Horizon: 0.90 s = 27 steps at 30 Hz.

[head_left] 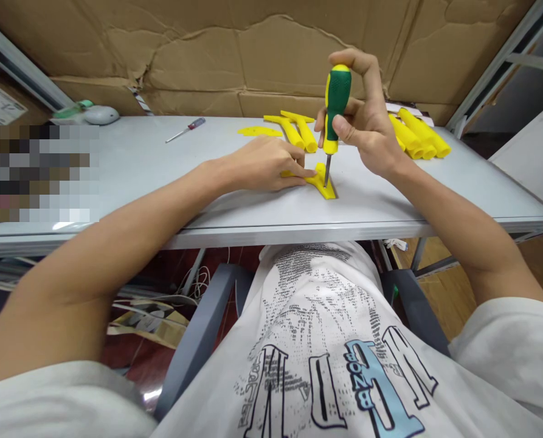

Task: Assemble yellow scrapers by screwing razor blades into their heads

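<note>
My right hand (366, 125) grips a screwdriver with a green and yellow handle (339, 97). It stands nearly upright, and the tip of its shaft meets the flat end of a yellow plastic T-shaped part (325, 184) lying on the table. From the left, my left hand (273, 163) is closed around the stem of that same part and holds it against the tabletop. My fingers hide most of the stem. Whether a screw sits under the tip is too small to tell.
Behind my hands lie two yellow T-shaped parts (296, 131) and a flat yellow piece (258, 131). Several yellow tubes (419, 135) are grouped at the right. A small screwdriver (186, 129) and a white computer mouse (100, 114) lie to the left. Cardboard (198, 55) lines the back.
</note>
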### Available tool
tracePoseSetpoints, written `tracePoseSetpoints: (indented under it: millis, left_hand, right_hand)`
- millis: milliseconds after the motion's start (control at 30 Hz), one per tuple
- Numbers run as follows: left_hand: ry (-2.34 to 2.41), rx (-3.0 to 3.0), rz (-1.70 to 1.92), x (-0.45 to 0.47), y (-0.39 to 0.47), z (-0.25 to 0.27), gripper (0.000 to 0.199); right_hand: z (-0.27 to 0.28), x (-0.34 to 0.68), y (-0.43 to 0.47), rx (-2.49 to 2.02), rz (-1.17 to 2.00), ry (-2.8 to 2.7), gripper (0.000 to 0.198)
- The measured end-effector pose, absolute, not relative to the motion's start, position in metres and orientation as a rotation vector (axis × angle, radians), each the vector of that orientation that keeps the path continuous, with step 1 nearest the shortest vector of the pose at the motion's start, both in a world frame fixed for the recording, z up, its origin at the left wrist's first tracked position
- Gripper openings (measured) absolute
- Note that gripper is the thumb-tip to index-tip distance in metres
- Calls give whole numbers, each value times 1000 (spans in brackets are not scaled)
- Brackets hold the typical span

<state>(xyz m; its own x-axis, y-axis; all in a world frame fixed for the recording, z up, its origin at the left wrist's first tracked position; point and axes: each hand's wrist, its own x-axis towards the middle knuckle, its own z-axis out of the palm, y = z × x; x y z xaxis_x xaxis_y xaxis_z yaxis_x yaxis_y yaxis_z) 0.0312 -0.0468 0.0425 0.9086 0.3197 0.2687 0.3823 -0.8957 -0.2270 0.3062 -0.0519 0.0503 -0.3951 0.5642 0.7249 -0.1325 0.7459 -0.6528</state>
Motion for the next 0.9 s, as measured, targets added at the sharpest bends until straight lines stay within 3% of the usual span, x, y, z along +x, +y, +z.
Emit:
tracePoseSetpoints:
  millis: [300, 600, 900]
  left_hand:
    - [-556, -2805, -322, 31, -47, 42, 40]
    - [-482, -2784, -392, 30, -43, 39, 44]
    - [-507, -2797, -369, 31, -45, 40, 46]
  right_hand:
    - [57, 309, -54, -393, 910, -1834, 105]
    - [58, 311, -48, -302, 862, -1917, 87]
    - [63, 308, -56, -404, 672, -1845, 88]
